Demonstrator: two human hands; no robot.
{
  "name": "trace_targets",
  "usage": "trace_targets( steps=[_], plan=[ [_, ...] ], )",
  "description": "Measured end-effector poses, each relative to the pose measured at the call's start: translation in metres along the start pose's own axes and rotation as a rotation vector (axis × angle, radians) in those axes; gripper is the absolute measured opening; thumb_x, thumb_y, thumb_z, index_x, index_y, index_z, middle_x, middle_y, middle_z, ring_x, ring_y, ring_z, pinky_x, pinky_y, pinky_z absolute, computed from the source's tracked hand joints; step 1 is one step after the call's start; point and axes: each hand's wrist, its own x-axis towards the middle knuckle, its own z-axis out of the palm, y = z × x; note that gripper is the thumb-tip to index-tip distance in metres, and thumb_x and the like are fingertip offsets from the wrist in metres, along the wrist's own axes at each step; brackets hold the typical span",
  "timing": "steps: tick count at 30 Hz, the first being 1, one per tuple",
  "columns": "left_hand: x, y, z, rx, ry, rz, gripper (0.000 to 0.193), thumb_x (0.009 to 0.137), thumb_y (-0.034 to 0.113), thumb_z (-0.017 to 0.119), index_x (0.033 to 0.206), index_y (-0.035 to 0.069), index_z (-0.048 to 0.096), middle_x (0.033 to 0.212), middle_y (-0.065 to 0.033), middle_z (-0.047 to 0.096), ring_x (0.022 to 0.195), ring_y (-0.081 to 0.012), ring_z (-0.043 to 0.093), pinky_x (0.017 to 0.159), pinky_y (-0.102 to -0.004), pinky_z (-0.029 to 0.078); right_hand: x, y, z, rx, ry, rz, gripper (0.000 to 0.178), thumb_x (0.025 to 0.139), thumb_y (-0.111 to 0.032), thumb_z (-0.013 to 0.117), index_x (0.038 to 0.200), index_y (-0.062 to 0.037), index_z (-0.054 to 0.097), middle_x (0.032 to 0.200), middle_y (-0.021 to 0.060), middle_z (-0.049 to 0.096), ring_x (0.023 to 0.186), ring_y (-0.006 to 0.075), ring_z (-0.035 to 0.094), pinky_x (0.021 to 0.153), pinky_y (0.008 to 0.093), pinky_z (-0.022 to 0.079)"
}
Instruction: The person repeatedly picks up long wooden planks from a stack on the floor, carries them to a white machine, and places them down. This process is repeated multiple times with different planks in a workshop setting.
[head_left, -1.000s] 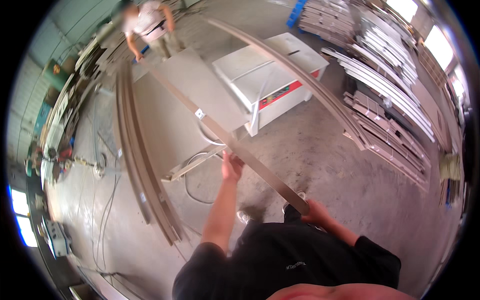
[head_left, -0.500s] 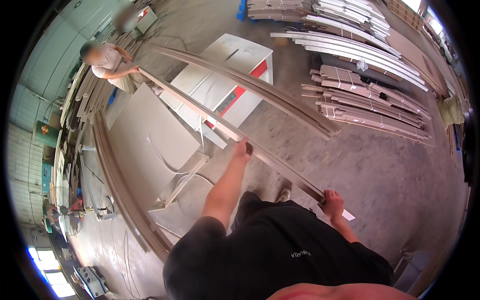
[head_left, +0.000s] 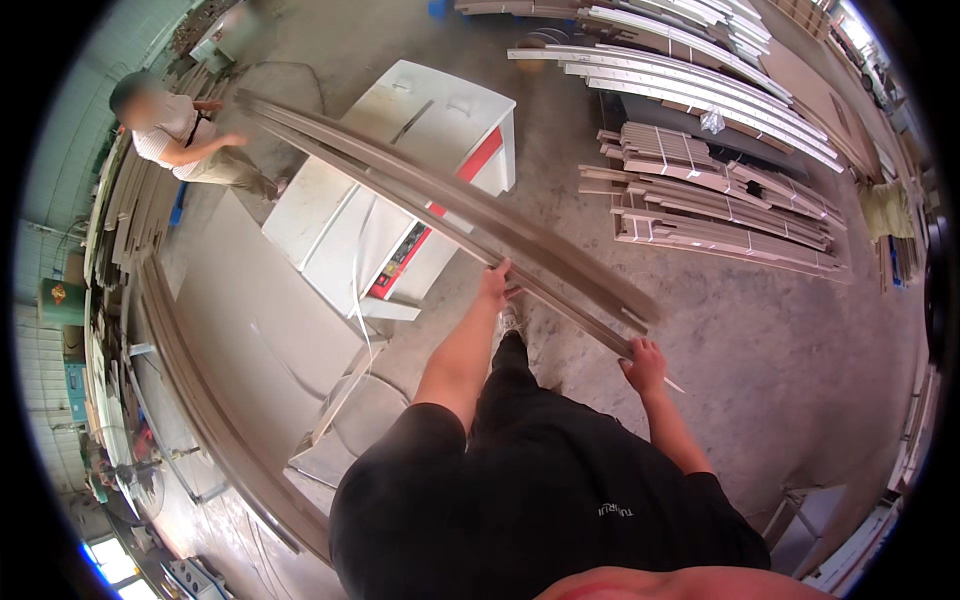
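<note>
head view: two hands (head_left: 495, 285) (head_left: 645, 365) grip one long strip (head_left: 440, 215).

The strips (head_left: 440, 195) under my left hand (head_left: 494, 287) and right hand (head_left: 646, 365) look like wood, matt grey-brown and smooth along the faces. Beneath them the machine (head_left: 400, 180) is painted metal, white with a slight sheen. Right of the machine, the stacked mouldings (head_left: 700, 210) look like pale matt wood. The floor (head_left: 760, 330) is rough, dusty concrete. My shirt (head_left: 540, 500) is matt black cloth.
</note>
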Motion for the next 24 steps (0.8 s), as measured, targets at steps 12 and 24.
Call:
trace_targets(
  steps=[12,24],
  plan=[
    [0.121,0.121,-0.047,0.004,0.257,-0.018,0.084,0.090,0.048,0.079,0.147,0.016,0.026,0.148,-0.0077,0.047,0.127,-0.0292,0.056,0.093,-0.0571,0.050,0.238,-0.074,0.034,-0.048,-0.376,0.034,0.156,0.039,-0.061,0.097,0.160,-0.0026,0.018,0.160,0.0220,0.036,0.147,0.0389,0.036,0.123,0.0523,0.026],
    [0.152,0.105,0.027,-0.113,0.140,-0.080,0.082,0.089,0.038,0.083,0.142,0.018,0.024,0.146,-0.0092,0.047,0.127,-0.0283,0.056,0.092,-0.0524,0.053,0.280,-0.018,-0.005,-0.139,-0.277,0.009,0.134,0.045,-0.039,0.096,0.155,-0.0070,0.026,0.147,0.0182,0.045,0.135,0.0396,0.043,0.117,0.0509,0.034]
  ],
)
